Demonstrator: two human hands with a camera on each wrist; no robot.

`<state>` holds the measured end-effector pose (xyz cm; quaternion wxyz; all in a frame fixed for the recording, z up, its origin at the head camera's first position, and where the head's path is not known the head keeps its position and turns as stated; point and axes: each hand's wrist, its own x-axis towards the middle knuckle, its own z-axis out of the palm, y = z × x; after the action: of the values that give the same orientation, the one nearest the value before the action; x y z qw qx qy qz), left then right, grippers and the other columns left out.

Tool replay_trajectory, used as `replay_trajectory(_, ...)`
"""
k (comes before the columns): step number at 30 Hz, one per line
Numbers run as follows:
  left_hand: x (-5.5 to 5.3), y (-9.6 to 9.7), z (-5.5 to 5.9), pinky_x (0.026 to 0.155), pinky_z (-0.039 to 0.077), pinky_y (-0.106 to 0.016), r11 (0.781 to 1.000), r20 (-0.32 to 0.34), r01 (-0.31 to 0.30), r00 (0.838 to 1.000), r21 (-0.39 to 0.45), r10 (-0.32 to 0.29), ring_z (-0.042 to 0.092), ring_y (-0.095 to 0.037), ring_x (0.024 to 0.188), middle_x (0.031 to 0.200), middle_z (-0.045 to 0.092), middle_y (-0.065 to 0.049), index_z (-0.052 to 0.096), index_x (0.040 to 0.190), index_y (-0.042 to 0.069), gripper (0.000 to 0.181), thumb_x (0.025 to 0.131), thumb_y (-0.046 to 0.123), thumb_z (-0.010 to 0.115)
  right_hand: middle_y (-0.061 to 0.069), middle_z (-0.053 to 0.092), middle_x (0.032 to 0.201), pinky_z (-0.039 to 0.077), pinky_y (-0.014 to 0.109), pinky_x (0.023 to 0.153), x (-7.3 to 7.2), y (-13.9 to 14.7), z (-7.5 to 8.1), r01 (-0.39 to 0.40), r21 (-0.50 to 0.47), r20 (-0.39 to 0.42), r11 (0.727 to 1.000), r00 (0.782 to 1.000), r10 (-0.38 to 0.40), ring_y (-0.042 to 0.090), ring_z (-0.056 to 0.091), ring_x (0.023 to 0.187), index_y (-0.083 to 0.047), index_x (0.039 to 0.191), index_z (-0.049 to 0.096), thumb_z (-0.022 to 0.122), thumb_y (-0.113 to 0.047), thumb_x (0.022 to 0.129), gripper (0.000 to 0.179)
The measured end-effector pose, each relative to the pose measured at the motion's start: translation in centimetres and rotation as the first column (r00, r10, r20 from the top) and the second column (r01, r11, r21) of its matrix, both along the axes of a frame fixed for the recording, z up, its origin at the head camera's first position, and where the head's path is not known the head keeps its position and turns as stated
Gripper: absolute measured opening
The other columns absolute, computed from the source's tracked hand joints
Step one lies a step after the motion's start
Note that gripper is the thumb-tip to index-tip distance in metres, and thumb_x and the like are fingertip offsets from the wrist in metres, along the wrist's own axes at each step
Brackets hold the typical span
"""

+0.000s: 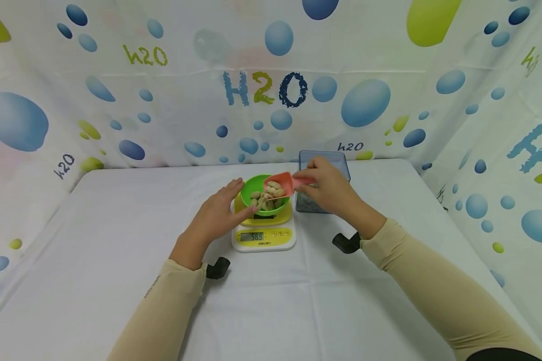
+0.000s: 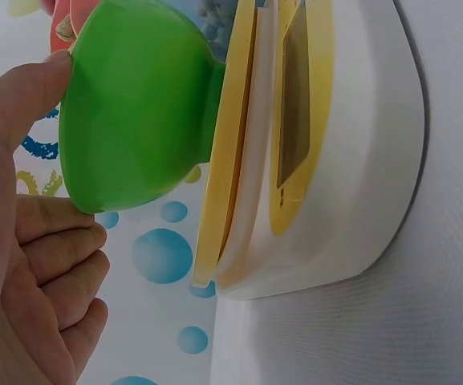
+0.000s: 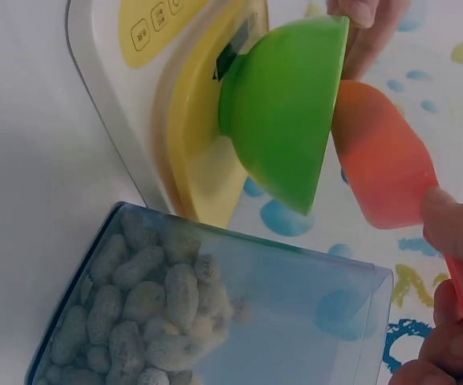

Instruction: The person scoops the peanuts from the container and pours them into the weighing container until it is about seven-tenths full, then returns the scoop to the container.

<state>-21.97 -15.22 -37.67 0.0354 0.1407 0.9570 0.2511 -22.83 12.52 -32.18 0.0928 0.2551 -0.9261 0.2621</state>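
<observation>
A green bowl (image 1: 263, 212) of peanuts stands on the yellow platform of a white kitchen scale (image 1: 264, 245). My left hand (image 1: 217, 210) holds the bowl at its rim, thumb on the near side and fingers on the left. In my right hand (image 1: 331, 188) is the handle of a pink-red scoop (image 1: 288, 180), pinched between thumb and fingers. The scoop carries several peanuts (image 1: 274, 189) and tilts over the bowl, its front lip near the rim in the right wrist view. More peanuts (image 1: 264, 204) lie inside the bowl.
A translucent blue container (image 3: 319, 273) holding many peanuts (image 3: 143, 297) stands right beside the scale, partly behind my right hand. White cloth (image 1: 117, 240) covers the table. Behind it hangs a curtain (image 1: 185, 100) printed with drops. The scale's display (image 1: 253, 236) shows digits.
</observation>
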Motion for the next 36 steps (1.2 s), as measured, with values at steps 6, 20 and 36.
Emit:
replay_trajectory(6,0.0,0.0,0.0,0.117,0.028,-0.056,1.000,0.006,-0.009,1.000,0.010,0.009,0.023,-0.031,0.150,0.164,0.023,-0.003,0.029,0.157,0.017,0.089,0.088,0.068,0.056,0.008,0.048,0.096,0.043,0.031,0.066,0.1,-0.1,0.1,-0.003,0.043,-0.037,0.999,0.999,0.005,0.021,0.048,0.082,-0.009,0.116,0.073,0.073,-0.022,0.090,0.030)
replay_trajectory(20,-0.2,0.0,-0.2,0.117,0.028,-0.056,1.000,0.003,-0.002,1.000,0.013,0.002,0.023,-0.031,0.150,0.164,0.022,-0.003,0.028,0.157,0.018,0.089,0.088,0.067,0.056,0.008,0.048,0.094,0.045,0.027,0.060,0.2,-0.5,0.1,-0.019,0.128,-0.208,0.992,0.977,0.046,0.020,0.051,0.075,-0.012,0.113,0.075,0.074,-0.019,0.089,0.025)
replay_trajectory(36,-0.3,-0.1,-0.4,0.118,0.028,-0.055,1.000,-0.006,0.004,1.000,0.028,-0.003,0.023,-0.030,0.150,0.164,0.022,-0.003,0.028,0.157,0.017,0.089,0.089,0.066,0.057,0.010,0.046,0.094,0.043,0.032,0.063,-0.2,2.0,2.6,0.024,0.058,-0.254,0.998,0.967,-0.008,0.023,0.048,0.077,-0.008,0.114,0.074,0.074,-0.018,0.089,0.026)
